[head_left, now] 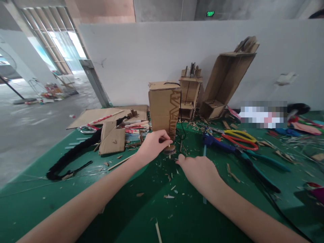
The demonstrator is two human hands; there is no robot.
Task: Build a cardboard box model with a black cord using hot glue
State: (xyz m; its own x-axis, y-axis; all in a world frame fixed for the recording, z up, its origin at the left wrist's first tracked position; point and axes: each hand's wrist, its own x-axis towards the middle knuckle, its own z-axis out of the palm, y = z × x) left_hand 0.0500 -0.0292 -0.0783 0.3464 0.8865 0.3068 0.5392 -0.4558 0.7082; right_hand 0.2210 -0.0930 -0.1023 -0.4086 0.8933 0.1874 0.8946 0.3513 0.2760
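Note:
My left hand is closed in a pinch on a short, thin wooden stick that passes through a small round cardboard disc. A bit of pale stick shows beneath the disc. Just to the right, my right hand is curled into a fist, palm down. A small thin tip pokes out by its thumb, near the disc; the rest is hidden in the fingers. Directly behind the disc stands an upright cardboard box with a black cord over its top and right side.
Left lie a cardboard square and a black fuzzy strip. On the right are a blue glue gun, orange-and-yellow-handled scissors and teal-handled pliers. Cardboard structures stand against the white panel. Scraps litter the green table.

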